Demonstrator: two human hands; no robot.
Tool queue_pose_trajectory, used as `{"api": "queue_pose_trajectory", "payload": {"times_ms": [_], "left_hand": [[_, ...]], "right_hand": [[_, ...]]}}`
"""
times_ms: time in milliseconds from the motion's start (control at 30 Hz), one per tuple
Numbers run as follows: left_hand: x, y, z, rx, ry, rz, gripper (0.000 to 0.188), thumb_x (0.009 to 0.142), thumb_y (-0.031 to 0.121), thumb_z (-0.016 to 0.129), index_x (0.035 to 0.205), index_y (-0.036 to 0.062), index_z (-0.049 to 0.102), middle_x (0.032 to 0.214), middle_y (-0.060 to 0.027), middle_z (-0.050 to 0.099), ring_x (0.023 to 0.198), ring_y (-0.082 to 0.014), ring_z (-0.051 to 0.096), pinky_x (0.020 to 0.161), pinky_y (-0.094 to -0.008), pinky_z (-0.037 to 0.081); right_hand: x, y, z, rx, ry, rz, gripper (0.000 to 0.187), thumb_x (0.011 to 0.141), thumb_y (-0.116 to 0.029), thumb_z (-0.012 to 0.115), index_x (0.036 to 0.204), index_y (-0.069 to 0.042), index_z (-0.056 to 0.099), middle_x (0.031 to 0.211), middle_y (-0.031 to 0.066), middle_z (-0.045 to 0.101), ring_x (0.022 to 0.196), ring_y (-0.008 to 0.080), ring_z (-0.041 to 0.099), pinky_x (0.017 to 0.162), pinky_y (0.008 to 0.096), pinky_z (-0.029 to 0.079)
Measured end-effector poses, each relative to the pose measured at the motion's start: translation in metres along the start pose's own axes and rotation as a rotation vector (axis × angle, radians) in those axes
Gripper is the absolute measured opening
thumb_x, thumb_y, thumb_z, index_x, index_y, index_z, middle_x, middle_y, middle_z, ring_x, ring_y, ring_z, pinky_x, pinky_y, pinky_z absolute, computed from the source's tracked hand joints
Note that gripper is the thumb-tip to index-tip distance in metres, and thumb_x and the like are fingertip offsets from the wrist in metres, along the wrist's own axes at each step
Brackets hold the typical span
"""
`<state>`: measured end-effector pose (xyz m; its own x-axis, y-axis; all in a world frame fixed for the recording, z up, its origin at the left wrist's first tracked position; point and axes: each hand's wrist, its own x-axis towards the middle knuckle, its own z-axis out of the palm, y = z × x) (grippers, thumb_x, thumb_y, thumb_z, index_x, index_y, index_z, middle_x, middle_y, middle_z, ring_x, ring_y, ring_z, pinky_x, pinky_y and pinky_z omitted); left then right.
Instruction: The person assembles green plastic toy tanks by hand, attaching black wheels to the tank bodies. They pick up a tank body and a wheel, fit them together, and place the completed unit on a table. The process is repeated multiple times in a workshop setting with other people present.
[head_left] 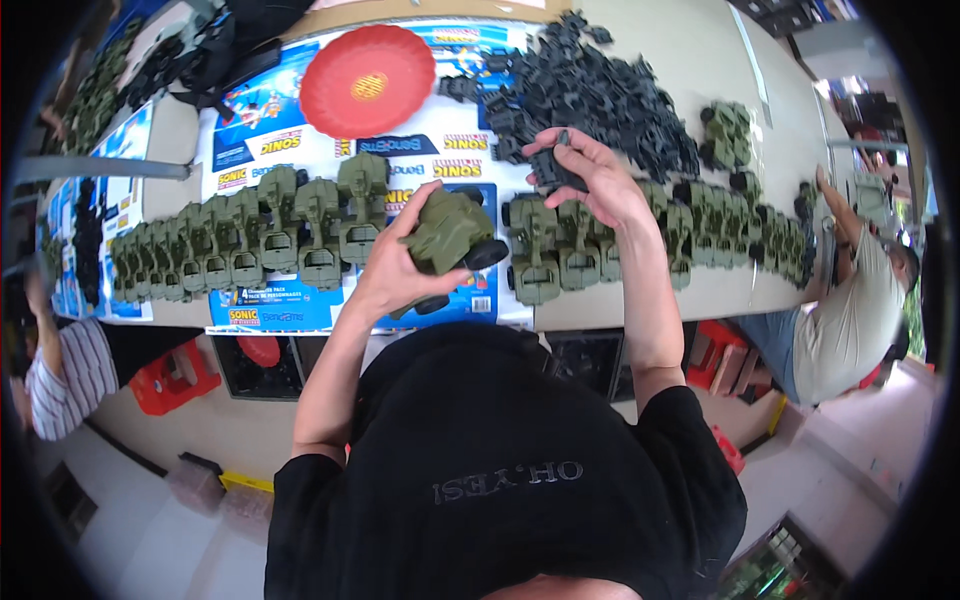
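Note:
My left hand (385,262) grips a green toy vehicle (448,232) with black wheels, tilted over the printed sheet. To its right, my right hand (598,180) pinches a small black plastic part (556,168) between thumb and fingers, apart from the vehicle. Just beyond that hand lies a big heap of similar black parts (610,95). A row of green toy vehicle bodies (220,240) runs along the table to the left of my left hand. Another row of green bodies (570,250) stretches to the right, beneath my right wrist.
A red scalloped plate (340,70) sits at the back on the printed sheets (270,140). One green body (726,135) stands apart at the far right. A person in a striped sleeve (75,365) is at the left, another in a light shirt (850,320) at the right. Red stools (172,380) stand below.

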<state>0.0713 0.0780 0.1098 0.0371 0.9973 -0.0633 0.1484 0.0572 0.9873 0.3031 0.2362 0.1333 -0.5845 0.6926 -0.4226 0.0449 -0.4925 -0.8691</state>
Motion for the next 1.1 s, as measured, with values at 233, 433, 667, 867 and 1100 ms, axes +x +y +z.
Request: {"api": "queue_pose_trajectory", "payload": {"times_ms": [233, 433, 667, 867, 1100], "left_hand": [[-0.031, 0.014, 0.011, 0.076, -0.203, 0.000, 0.097, 0.054, 0.022, 0.082, 0.137, 0.0099, 0.033, 0.126, -0.0150, 0.050, 0.117, -0.0284, 0.049, 0.099, -0.0374, 0.038], [-0.041, 0.008, 0.017, 0.259, -0.228, 0.084, 0.098, 0.053, 0.024, 0.082, 0.137, 0.0102, 0.034, 0.131, -0.0160, 0.046, 0.122, -0.0324, 0.044, 0.103, -0.0398, 0.036], [-0.054, -0.001, 0.000, -0.033, -0.240, -0.012, 0.102, 0.049, 0.020, 0.084, 0.137, 0.0063, 0.034, 0.134, -0.0132, 0.044, 0.125, -0.0269, 0.042, 0.104, -0.0388, 0.033], [-0.056, 0.007, 0.000, -0.041, -0.168, -0.023, 0.105, 0.049, 0.020, 0.084, 0.139, 0.0058, 0.031, 0.136, -0.0143, 0.042, 0.127, -0.0271, 0.040, 0.105, -0.0387, 0.033], [-0.057, 0.017, -0.004, 0.062, -0.208, -0.023, 0.106, 0.050, 0.023, 0.084, 0.139, 0.0053, 0.031, 0.135, -0.0168, 0.043, 0.124, -0.0279, 0.043, 0.103, -0.0386, 0.035]], "right_hand": [[-0.063, 0.038, 0.038, -0.474, 0.196, -0.060, 0.022, 0.090, -0.013, 0.053, 0.109, -0.003, 0.056, 0.086, 0.0050, 0.062, 0.059, 0.0071, 0.054, 0.047, 0.0233, 0.049], [-0.089, 0.040, 0.053, -0.629, -0.187, -0.230, 0.059, 0.088, -0.012, 0.055, 0.140, -0.007, 0.030, 0.115, 0.0186, 0.058, 0.079, 0.0104, 0.061, 0.066, 0.0260, 0.050], [-0.105, 0.016, 0.068, -0.543, -0.326, 0.006, 0.071, 0.079, 0.000, 0.063, 0.141, -0.013, 0.030, 0.144, 0.0092, 0.033, 0.106, 0.0155, 0.053, 0.088, 0.0295, 0.046], [-0.098, 0.033, 0.070, -0.890, -0.242, -0.487, 0.069, 0.078, -0.027, 0.065, 0.138, -0.009, 0.035, 0.142, 0.0141, 0.035, 0.128, 0.0325, 0.038, 0.101, 0.0394, 0.037], [-0.102, 0.041, 0.085, -0.856, -0.143, -0.680, 0.056, 0.077, -0.010, 0.065, 0.130, -0.005, 0.047, 0.122, 0.0153, 0.049, 0.101, 0.0312, 0.051, 0.090, 0.0365, 0.042]]}}
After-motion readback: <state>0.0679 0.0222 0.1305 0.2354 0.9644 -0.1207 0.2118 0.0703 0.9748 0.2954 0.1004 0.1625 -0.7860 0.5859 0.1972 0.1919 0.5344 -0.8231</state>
